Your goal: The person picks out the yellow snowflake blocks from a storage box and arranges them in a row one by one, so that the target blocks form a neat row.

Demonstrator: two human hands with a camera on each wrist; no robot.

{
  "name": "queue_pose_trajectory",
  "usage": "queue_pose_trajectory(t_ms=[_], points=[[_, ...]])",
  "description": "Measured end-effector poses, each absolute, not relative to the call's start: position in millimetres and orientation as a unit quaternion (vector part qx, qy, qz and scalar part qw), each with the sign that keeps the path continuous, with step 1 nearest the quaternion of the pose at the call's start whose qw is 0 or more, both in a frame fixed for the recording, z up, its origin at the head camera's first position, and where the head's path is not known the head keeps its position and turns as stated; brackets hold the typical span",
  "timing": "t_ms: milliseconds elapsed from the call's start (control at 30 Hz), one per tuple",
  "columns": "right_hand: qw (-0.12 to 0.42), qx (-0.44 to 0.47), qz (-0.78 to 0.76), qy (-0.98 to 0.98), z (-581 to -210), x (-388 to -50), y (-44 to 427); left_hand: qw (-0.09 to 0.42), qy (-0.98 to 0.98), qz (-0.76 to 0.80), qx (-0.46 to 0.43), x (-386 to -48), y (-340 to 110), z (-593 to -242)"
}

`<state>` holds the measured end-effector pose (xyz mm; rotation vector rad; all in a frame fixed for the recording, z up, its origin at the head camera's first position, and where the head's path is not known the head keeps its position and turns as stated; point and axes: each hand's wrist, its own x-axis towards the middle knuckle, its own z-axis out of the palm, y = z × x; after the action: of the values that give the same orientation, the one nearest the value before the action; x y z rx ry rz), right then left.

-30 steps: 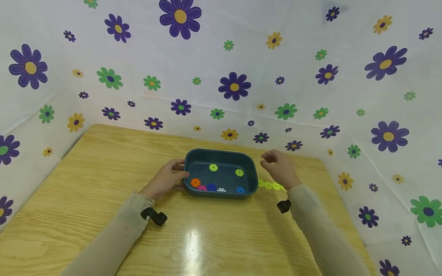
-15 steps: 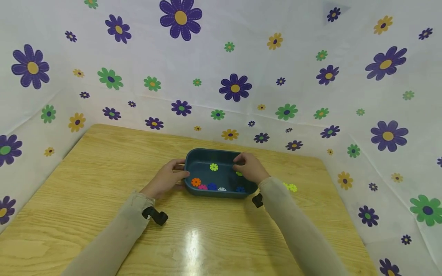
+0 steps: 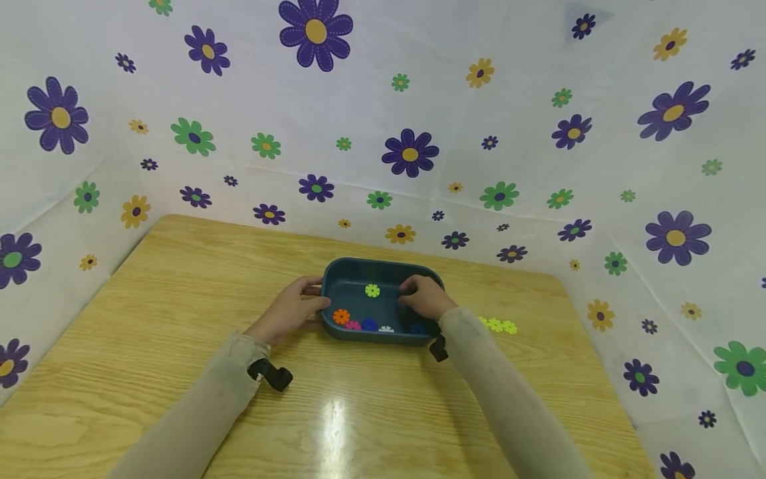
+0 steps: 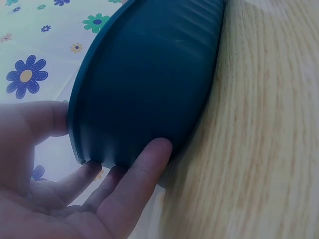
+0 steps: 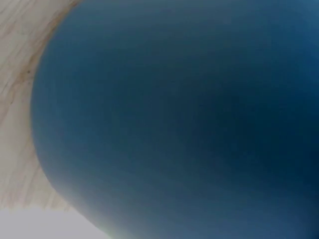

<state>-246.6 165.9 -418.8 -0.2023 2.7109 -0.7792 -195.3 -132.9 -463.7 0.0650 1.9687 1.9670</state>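
One tray (image 3: 383,338), your left hand (image 3: 288,309) gripping its left end. Your right hand (image 3: 426,297) is inside, fingers bent, can't tell if pinching anything. Yellow discs (image 3: 495,325) right of it, more table (image 3: 395,406) in front than behind.

On the wooden tabletop (image 3: 227,279), a person's left hand (image 3: 290,309) grips the left end of a dark tub (image 3: 353,273). The right hand (image 3: 426,298) is over the tub's right half. A yellow-green flower piece (image 3: 372,291) lies mid-tub; orange (image 3: 341,316) and white (image 3: 385,329) pieces lie along its near side. Right of the tub, a yellow row of pieces (image 3: 495,325) sits on the tabletop.
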Motion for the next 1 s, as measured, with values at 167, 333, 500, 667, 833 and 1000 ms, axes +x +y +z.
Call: queue_pose_trajectory(t_ms=[167,333,500,667,833,1000], points=[[0.153,-0.072,-0.264,0.950,-423,-247,165,0.175,0.700,0.692,0.025,-195,-132,-465],[0.167,-0.083,-0.244,0.952,-428,-247,164,0.175,0.697,0.694,0.027,-195,-132,-466],[0.179,-0.088,-0.224,0.954,-429,-247,163,0.172,0.700,0.692,0.027,-196,-132,-467],[0.187,-0.087,-0.225,0.952,-430,-247,163,0.172,0.702,0.691,0.028,-195,-131,-466],[0.182,-0.091,-0.227,0.952,-433,-246,160,0.172,0.701,0.692,0.025,-195,-131,-466],[0.184,-0.093,-0.235,0.950,-434,-242,153,0.172,0.701,0.691,0.026,-195,-131,-466]])
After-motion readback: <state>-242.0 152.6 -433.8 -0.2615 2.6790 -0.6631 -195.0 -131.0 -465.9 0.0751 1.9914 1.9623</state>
